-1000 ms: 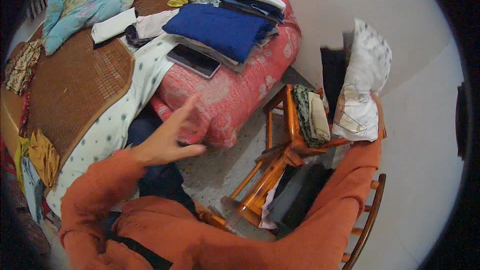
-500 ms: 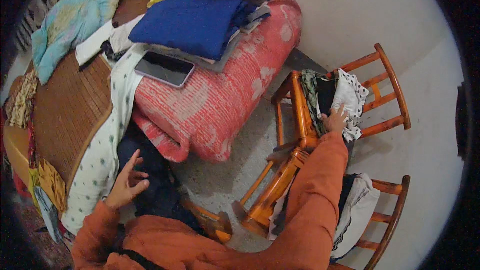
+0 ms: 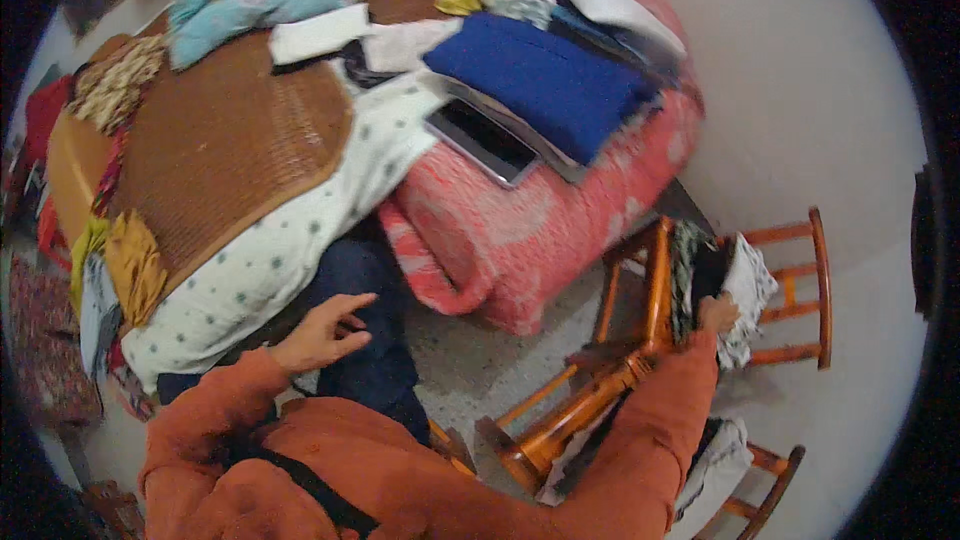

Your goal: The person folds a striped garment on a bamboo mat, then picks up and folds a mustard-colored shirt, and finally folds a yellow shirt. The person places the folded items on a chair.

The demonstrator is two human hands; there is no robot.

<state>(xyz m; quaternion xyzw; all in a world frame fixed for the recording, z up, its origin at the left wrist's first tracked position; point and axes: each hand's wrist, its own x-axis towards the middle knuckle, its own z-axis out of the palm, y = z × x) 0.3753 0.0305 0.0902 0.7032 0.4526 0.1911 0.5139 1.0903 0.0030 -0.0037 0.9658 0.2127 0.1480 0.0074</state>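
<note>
Resting my right hand (image 3: 718,314), its finger closure indiscernible, on the dark-spotted white cloth (image 3: 749,287) at the backrest edge of the wooden chair (image 3: 824,290), I judge the fabric light, soft and slump-prone, best gripped through its bunched middle, while my left hand (image 3: 322,336) hovers loosely spread.

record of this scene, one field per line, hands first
left grip: open, over dark trousers
right grip: at white cloth; finger pose unclear
far chair: wooden, bears white cloth
near chair: wooden, bears clothes
phone: on pink blanket, beside blue folded cloth
</note>
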